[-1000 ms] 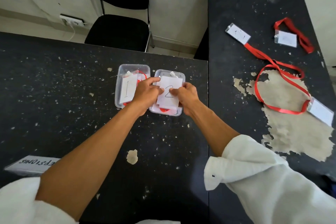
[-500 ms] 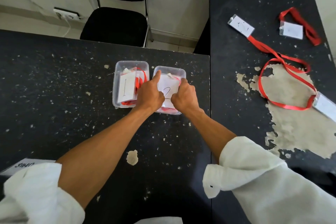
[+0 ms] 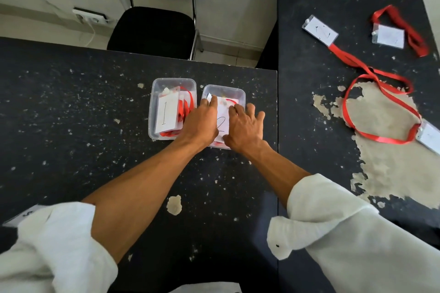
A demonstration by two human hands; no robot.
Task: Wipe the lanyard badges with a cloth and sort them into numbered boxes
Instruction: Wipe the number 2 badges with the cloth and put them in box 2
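Black speckled tabletop (image 3: 71,114) in front, second tabletop (image 3: 309,107) butted against its right edge with a big patch of coating peeled off. Black chair (image 3: 152,28) behind, wall socket (image 3: 89,16) to its left.

White rolled sleeves on both arms, forearms bare.

Two clear plastic boxes touching side by side near the far edge: left box (image 3: 154,93) has a badge marked "1" (image 3: 167,112) lying on red lanyard strap; right box (image 3: 239,95) has a badge marked "2" (image 3: 222,123) on top of its contents.

Left hand (image 3: 202,123): fingers loosely curled, palm down, one fingertip pressing the top left corner of the "2" badge. Not gripping, just pushing down.

Right hand (image 3: 245,126): fingers spread wide and flat, resting on the right side of the same badge and over the box's right rim. Nothing held.

On the right tabletop, three more badges: one (image 3: 320,33) with a long red lanyard (image 3: 381,93) looping to a second badge (image 3: 429,135) at the frame edge; a third (image 3: 389,37) with a bunched lanyard further back.
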